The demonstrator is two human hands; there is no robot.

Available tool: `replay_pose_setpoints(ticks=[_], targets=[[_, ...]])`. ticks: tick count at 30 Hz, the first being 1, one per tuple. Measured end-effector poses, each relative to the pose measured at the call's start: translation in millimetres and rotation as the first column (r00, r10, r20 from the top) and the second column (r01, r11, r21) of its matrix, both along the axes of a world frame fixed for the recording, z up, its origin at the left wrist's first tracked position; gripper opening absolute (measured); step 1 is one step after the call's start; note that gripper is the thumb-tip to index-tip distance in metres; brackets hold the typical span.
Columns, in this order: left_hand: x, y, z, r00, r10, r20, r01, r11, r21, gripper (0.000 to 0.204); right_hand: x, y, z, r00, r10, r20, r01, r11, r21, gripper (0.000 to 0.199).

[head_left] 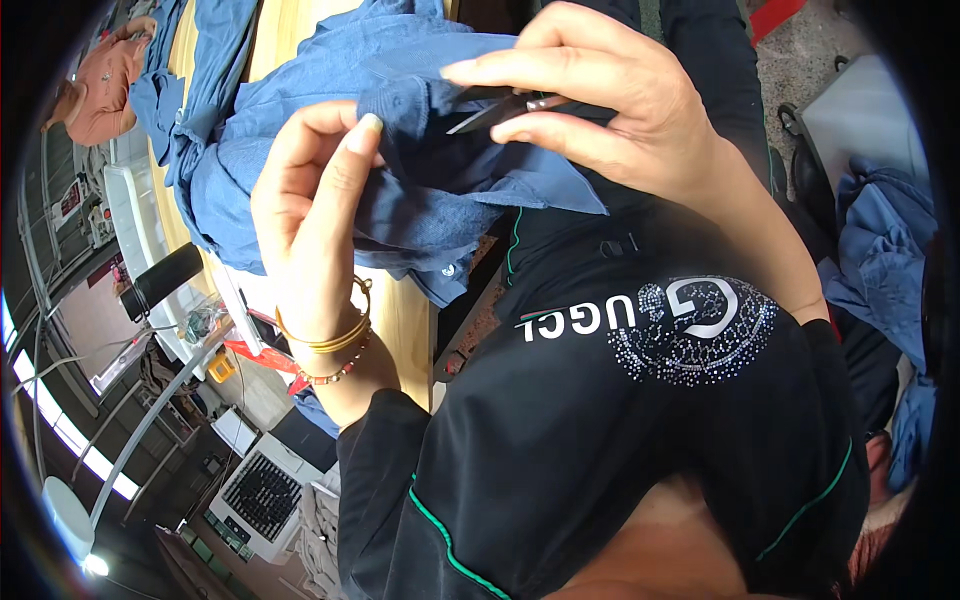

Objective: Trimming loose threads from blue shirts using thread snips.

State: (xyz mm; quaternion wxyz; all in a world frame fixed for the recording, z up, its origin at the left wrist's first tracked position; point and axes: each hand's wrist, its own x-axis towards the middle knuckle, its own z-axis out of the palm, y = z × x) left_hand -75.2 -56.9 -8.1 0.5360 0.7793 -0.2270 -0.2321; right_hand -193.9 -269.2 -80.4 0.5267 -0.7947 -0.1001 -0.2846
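A pale wooden table (400, 320) carries a heap of blue garments (250, 110) that covers most of its top. A dark cylinder (160, 282), possibly a flask, stands just off its far edge, though the bending there blurs it.

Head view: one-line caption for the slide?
Left hand grips a blue garment while the right hand holds small thread snips at the fabric, above a wooden table.

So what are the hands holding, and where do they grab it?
The left hand pinches a folded edge of the blue garment. The right hand holds small thread snips by the handle end, blades at the cloth.
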Motion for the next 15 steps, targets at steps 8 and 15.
replay_pose_setpoints(ticks=[8,15], targets=[[15.0,-2.5,-19.3,0.994,-0.063,-0.088,0.044,0.978,-0.202,0.014,42.4,-4.0,-23.3,0.844,-0.095,0.528,0.336,0.86,-0.384,0.036],[22.6,1.0,-27.8,0.99,-0.112,-0.082,0.086,0.96,-0.267,0.022,47.2,-2.9,-22.7,0.852,-0.059,0.519,0.362,0.784,-0.505,0.038]])
